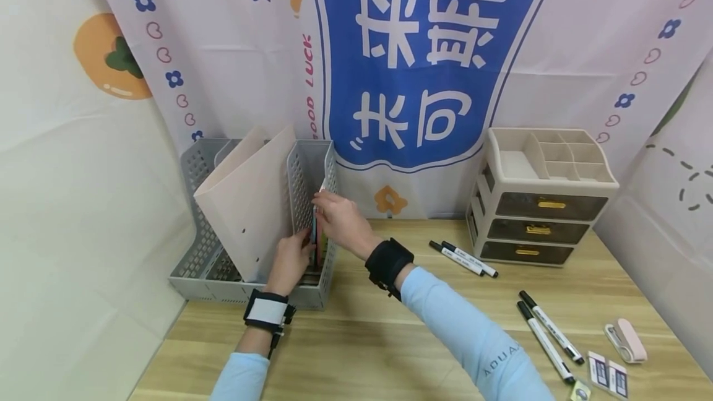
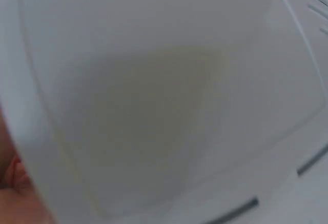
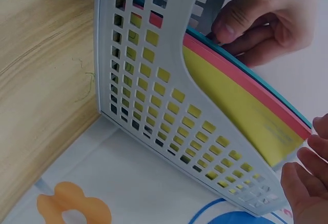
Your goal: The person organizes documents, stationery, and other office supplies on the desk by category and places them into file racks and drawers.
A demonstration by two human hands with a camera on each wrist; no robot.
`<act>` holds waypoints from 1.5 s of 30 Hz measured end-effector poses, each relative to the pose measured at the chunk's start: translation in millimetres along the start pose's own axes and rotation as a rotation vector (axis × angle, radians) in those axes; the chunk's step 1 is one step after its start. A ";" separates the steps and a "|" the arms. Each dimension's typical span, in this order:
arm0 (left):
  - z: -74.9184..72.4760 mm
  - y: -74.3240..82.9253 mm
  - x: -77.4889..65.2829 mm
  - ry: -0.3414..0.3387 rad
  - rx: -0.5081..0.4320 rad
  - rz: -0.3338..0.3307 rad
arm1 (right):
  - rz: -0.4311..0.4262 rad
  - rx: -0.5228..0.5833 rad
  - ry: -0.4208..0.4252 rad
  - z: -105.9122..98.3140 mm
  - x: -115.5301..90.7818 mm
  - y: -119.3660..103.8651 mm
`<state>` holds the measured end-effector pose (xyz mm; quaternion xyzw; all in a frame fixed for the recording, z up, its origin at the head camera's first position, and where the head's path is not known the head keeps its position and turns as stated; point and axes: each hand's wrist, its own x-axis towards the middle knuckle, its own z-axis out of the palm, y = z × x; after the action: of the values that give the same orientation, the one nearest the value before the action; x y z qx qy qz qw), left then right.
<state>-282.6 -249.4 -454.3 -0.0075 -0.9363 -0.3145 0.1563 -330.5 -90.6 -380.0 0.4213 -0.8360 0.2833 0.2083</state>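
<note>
Thin notebooks (image 3: 246,101) with yellow, red and teal covers stand upright in the right compartment of a grey perforated file rack (image 1: 314,296). My right hand (image 1: 346,223) is at their upper corner, its fingers and thumb bent around it. Lower down, at the front edge, my left hand (image 1: 286,262) pinches the notebooks with bent fingers; in the right wrist view this left hand (image 3: 271,24) lies on the teal side. A cream folder (image 1: 250,215) leans in the compartment to the left. It fills most of the left wrist view, hiding the left fingertips there.
At the right stands a cream drawer organizer (image 1: 548,203) with dark drawers. Several black-and-white markers (image 1: 462,260) lie on the wooden table (image 1: 401,339). A pink stapler (image 1: 628,340) and small erasers (image 1: 608,375) sit at the near right. A printed cloth (image 1: 401,197) hangs behind.
</note>
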 end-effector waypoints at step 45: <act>45.1 83.2 -136.4 -0.046 -0.021 0.335 | 0.444 -0.111 0.296 -115.1 -263.1 58.7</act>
<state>-156.5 -144.4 -480.0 -0.1723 -0.9219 -0.2936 0.1848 -219.3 166.8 -465.3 0.1694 -0.8826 0.3343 0.2839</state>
